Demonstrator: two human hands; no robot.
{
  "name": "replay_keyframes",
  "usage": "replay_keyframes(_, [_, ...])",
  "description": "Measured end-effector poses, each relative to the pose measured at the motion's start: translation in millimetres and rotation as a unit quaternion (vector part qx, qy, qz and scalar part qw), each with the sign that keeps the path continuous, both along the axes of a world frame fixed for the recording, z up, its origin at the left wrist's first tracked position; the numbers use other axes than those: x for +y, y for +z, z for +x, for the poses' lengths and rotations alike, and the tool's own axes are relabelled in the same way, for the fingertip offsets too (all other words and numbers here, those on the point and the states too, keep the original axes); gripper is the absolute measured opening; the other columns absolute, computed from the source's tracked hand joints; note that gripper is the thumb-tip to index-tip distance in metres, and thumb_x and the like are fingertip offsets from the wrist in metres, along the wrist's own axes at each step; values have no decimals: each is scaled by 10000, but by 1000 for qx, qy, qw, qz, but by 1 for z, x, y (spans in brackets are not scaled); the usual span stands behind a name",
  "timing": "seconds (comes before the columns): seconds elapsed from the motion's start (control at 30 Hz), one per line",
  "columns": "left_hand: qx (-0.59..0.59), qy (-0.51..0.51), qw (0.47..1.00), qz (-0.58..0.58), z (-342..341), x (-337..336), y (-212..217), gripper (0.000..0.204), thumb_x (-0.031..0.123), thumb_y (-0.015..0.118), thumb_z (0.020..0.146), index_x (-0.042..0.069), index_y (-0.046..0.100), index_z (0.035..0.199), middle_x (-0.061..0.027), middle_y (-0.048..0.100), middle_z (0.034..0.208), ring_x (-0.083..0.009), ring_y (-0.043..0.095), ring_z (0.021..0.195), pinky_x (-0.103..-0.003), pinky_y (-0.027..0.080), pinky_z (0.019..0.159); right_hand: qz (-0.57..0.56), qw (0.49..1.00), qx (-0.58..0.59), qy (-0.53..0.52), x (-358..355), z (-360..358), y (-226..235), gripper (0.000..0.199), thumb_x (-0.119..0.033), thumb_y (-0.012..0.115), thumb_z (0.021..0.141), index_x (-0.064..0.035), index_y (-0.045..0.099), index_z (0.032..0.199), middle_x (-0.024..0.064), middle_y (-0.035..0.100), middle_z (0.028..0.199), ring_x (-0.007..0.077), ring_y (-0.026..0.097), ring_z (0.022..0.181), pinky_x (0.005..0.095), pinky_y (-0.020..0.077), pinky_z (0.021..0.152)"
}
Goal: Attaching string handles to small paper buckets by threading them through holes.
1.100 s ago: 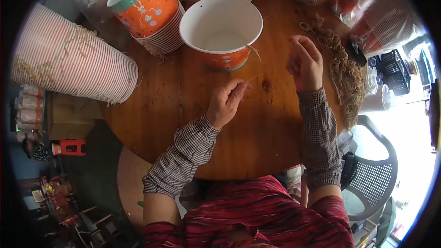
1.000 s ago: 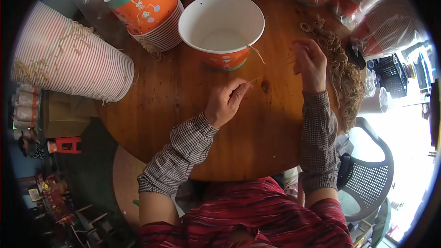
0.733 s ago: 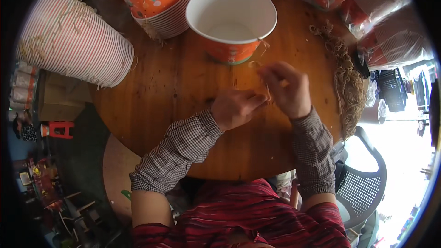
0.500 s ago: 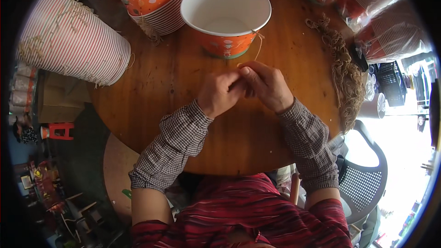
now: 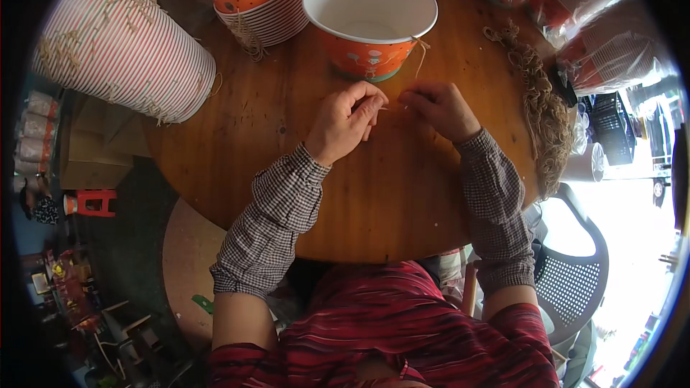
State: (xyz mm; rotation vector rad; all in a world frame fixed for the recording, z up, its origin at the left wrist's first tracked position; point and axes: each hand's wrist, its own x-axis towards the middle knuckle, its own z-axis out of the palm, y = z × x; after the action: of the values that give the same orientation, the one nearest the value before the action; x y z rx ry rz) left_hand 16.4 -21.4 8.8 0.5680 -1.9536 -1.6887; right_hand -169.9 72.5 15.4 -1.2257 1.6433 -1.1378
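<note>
An orange paper bucket (image 5: 374, 59) with a white inside and a green base stands upright at the table's far middle. Through the right side of its rim passes a thin tan string (image 5: 419, 65), which hangs down to my right hand (image 5: 444, 109). The thumb and fingers of that hand are pinched together at the string's lower part. To its left, a small gap away, my left hand (image 5: 348, 121) has thumb and forefinger closed, and a thin pale tip pokes out between them, too small to name. Both hands are just in front of the bucket, not touching it.
Stacked paper buckets (image 5: 129, 50) lie tilted at the left, strings on their rims. Another bucket stack (image 5: 266, 18) stands at the back. A bundle of tan strings (image 5: 539, 115) lies along the right edge. Plastic-wrapped buckets (image 5: 614, 50) sit at far right, above a grey chair (image 5: 575, 280).
My hands, together before, have drawn apart, the right one moving right. The bucket and stacks appear shifted slightly right and up in the view.
</note>
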Motion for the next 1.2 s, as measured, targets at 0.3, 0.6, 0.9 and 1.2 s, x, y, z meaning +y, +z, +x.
replay_keyframes(0.3, [118,83,969,-199,-5,-6,-11,57,52,504,941,20,543,965,-89,592,746,-177,580,621,-303,470,570,-7,996,-74,-59,-3,50,27,244,-183,536,946,33,629,1010,58,671,810,98,576,519,225,455,446])
replay_keyframes(0.6, [90,67,971,-212,-3,-7,-5,72,90,504,954,32,544,973,-67,604,780,-165,582,655,-291,467,585,49,993,-107,5,-1,44,17,196,-179,614,897,11,620,945,16,584,682,67,522,505,208,433,456])
replay_keyframes(0.9, [-58,80,993,66,4,-5,7,536,484,421,978,25,580,754,18,494,600,-69,437,552,-226,354,524,7,995,-97,-23,2,32,13,173,-177,638,875,-4,630,882,-15,559,652,45,504,608,218,424,541])
replay_keyframes(1.2, [-34,72,994,-74,-1,-3,-6,345,237,523,970,-13,552,734,-22,470,550,-94,433,520,-284,367,482,-54,998,13,20,2,32,6,135,-128,621,877,4,624,907,-21,557,706,30,486,635,208,417,566])
